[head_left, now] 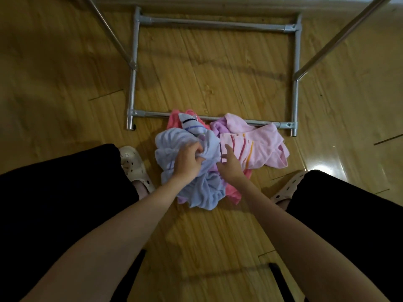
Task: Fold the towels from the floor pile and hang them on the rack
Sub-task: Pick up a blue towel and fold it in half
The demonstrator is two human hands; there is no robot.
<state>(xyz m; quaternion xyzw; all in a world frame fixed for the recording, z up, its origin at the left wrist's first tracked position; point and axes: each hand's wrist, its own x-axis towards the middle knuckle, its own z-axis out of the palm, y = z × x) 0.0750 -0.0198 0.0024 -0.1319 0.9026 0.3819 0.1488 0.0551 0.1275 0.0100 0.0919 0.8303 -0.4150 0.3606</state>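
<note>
Blue towel bunched in the left hand, fingers curled into its folds. Right hand just beside, fingers loosely spread over the pile, holding nothing. Pink striped towel and coral one (partly buried) lie on the wood floor, against the rack base bar.
</note>
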